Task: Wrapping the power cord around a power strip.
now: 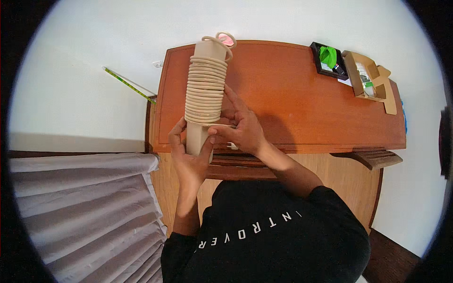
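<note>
A long beige box-shaped bar (195, 139) is held up over the table, with a beige cable (205, 92) wound round it in many close turns. Loose loops of the cable stick out at the bar's far end. My left hand (191, 152) grips the bar's near end, thumb on one side and fingers on the other. My right hand (242, 123) is at the right of the lowest turns, pinching the cable's run between thumb and fingers. A small white piece, perhaps a plug, shows just below the right hand; what it belongs to is hidden.
Beneath the bar is a reddish-brown wooden table (283, 95). At its far right stand a black tray (331, 73) with a green item and an open cardboard box (354, 79) with packets. A pale curtain (88, 198) hangs at left; a green-yellow stick (129, 85) leans by the wall.
</note>
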A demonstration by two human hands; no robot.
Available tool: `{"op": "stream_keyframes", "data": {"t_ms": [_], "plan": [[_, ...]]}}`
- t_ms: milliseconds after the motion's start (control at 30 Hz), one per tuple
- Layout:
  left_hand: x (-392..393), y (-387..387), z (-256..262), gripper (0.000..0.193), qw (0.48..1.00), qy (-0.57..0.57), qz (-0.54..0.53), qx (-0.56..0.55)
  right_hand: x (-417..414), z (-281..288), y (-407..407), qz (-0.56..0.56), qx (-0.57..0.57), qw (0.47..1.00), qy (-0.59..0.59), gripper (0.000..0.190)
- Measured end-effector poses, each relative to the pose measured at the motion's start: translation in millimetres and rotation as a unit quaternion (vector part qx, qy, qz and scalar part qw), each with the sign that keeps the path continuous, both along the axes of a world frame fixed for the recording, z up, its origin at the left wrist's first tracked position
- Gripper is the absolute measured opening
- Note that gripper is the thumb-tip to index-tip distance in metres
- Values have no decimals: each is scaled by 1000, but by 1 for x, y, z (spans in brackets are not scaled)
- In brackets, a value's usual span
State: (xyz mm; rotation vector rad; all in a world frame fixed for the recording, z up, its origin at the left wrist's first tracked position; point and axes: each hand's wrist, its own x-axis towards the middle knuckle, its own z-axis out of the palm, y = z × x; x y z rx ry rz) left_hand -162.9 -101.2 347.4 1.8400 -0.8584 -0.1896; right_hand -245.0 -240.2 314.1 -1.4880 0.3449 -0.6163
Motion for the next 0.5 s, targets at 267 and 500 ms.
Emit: {"op": "stream_keyframes", "data": {"t_ms": [267,500], "plan": [[12,9,-5,57,945,292,-37,-146,5,-4,1,29,93,994,-57,84],[15,14,1,45,785,571,-160,-178,13,-6,-5,123,213,960,-132,90]]}}
